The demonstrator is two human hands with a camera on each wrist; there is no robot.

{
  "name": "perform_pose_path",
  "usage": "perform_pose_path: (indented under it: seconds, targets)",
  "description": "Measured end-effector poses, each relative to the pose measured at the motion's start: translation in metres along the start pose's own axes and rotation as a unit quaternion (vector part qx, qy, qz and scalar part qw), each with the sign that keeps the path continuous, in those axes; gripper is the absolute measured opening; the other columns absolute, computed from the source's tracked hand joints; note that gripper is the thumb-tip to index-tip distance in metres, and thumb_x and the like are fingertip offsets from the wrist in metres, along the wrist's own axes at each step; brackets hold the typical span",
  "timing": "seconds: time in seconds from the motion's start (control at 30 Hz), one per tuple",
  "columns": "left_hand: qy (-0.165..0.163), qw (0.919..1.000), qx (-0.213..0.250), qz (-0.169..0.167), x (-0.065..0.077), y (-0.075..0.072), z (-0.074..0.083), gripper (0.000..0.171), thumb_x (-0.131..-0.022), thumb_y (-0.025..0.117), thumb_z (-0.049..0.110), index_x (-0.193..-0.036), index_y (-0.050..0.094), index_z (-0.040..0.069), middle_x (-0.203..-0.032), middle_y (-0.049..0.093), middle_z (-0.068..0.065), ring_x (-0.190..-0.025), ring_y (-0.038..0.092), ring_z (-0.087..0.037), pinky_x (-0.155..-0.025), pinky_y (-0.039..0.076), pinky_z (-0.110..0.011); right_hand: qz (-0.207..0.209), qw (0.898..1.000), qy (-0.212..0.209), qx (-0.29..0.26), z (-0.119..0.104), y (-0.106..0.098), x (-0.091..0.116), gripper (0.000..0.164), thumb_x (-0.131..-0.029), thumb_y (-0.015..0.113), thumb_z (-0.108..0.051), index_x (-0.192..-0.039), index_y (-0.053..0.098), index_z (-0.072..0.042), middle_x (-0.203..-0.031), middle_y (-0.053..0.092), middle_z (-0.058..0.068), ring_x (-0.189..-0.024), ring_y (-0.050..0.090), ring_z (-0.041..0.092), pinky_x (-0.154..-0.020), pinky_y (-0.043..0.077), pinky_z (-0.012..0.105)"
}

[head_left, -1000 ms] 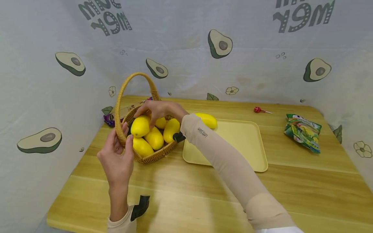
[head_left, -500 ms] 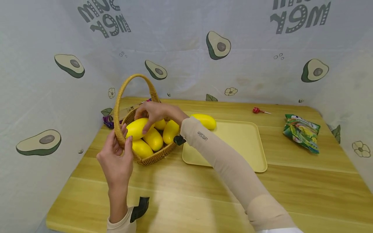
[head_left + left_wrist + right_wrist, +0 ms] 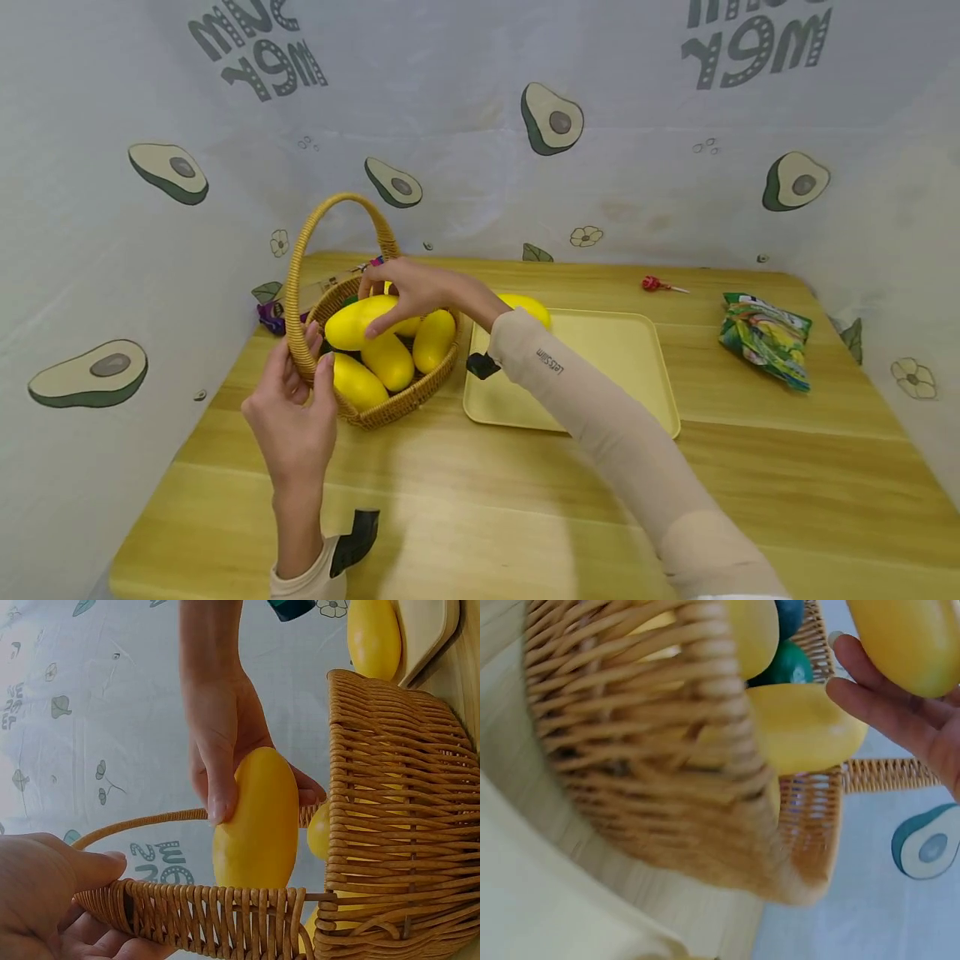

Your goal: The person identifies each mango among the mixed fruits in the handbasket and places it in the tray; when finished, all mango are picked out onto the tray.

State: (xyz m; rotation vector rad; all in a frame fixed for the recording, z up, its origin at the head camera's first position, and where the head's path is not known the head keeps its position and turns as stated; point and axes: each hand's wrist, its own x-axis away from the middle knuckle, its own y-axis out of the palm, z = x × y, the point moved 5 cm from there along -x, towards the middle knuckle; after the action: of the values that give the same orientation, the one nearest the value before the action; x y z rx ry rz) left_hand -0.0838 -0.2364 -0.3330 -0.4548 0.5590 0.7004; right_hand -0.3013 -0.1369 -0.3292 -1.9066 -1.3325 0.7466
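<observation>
A wicker basket (image 3: 412, 402) with a tall handle stands on the left of the table, holding several yellow mangoes (image 3: 433, 342). My left hand (image 3: 296, 425) grips the base of the handle (image 3: 294, 275). Above the basket's other fruit, my right hand (image 3: 420, 292) holds one mango (image 3: 348, 327) between thumb and fingers. In the left wrist view this held mango (image 3: 259, 825) is clear of the basket wall (image 3: 405, 810). The right wrist view shows green round things (image 3: 787, 666) deeper in the basket, partly hidden by mangoes.
Right of the basket lies a pale yellow tray (image 3: 600, 367), with another mango (image 3: 528, 308) at its far left corner, partly behind my right arm. Further right are a red lollipop (image 3: 651, 284) and a green snack bag (image 3: 765, 342). A purple wrapper (image 3: 272, 317) lies behind the basket.
The mango in my right hand has turned from end-on to lengthwise, and the hand has shifted slightly right with it. My left hand keeps its hold on the handle.
</observation>
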Motion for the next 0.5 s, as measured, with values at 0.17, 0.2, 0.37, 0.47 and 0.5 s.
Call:
perform_pose_path:
  seconds: [0.17, 0.2, 0.37, 0.47, 0.5]
  targets:
    - [-0.006, 0.9999, -0.006, 0.006, 0.001, -0.002, -0.001, 0.04, -0.099, 0.075, -0.004, -0.138, 0.069, -0.004, -0.131, 0.076, -0.012, -0.12, 0.074, -0.026, -0.092, 0.058, -0.014, 0.025, 0.999, -0.029, -0.013, -0.001, -0.001, 0.014, 0.045, -0.1, 0.081, -0.032, -0.136, 0.073, -0.007, -0.131, 0.074, 0.005, -0.115, 0.067, 0.015, -0.102, 0.056, 0.031]
    - [-0.007, 0.9999, -0.006, 0.007, 0.001, -0.003, -0.001, 0.04, -0.099, 0.075, -0.004, -0.138, 0.069, -0.004, -0.131, 0.076, -0.013, -0.12, 0.074, -0.025, -0.092, 0.058, -0.014, 0.033, 0.999, -0.033, -0.015, 0.0, -0.001, 0.016, 0.043, -0.1, 0.081, -0.031, -0.135, 0.073, -0.006, -0.13, 0.075, 0.005, -0.113, 0.067, 0.015, -0.101, 0.056, 0.031]
    - [-0.01, 0.9999, -0.007, 0.009, 0.001, -0.003, -0.001, 0.04, -0.098, 0.075, -0.004, -0.138, 0.07, -0.004, -0.13, 0.076, -0.013, -0.119, 0.075, -0.018, -0.092, 0.057, -0.013, 0.073, 0.997, -0.031, -0.022, 0.007, -0.002, 0.031, 0.041, -0.098, 0.083, -0.028, -0.131, 0.075, -0.006, -0.122, 0.077, 0.003, -0.094, 0.065, 0.012, -0.084, 0.054, 0.025]
    - [-0.006, 0.9999, -0.009, 0.007, 0.001, -0.002, 0.0, 0.04, -0.098, 0.076, -0.004, -0.138, 0.07, -0.003, -0.13, 0.076, -0.012, -0.118, 0.075, -0.015, -0.09, 0.057, -0.012, 0.098, 0.994, -0.023, -0.031, 0.009, -0.005, 0.043, 0.041, -0.098, 0.083, -0.027, -0.13, 0.074, -0.004, -0.119, 0.076, 0.004, -0.087, 0.061, 0.015, -0.076, 0.05, 0.026]
    - [-0.005, 0.9999, -0.01, 0.008, 0.001, -0.001, 0.0, 0.04, -0.098, 0.076, -0.004, -0.138, 0.07, -0.003, -0.13, 0.076, -0.012, -0.118, 0.075, -0.015, -0.09, 0.057, -0.011, 0.106, 0.994, -0.02, -0.035, 0.01, -0.006, 0.046, 0.041, -0.098, 0.083, -0.026, -0.131, 0.073, -0.003, -0.12, 0.076, 0.005, -0.089, 0.062, 0.016, -0.078, 0.051, 0.026]
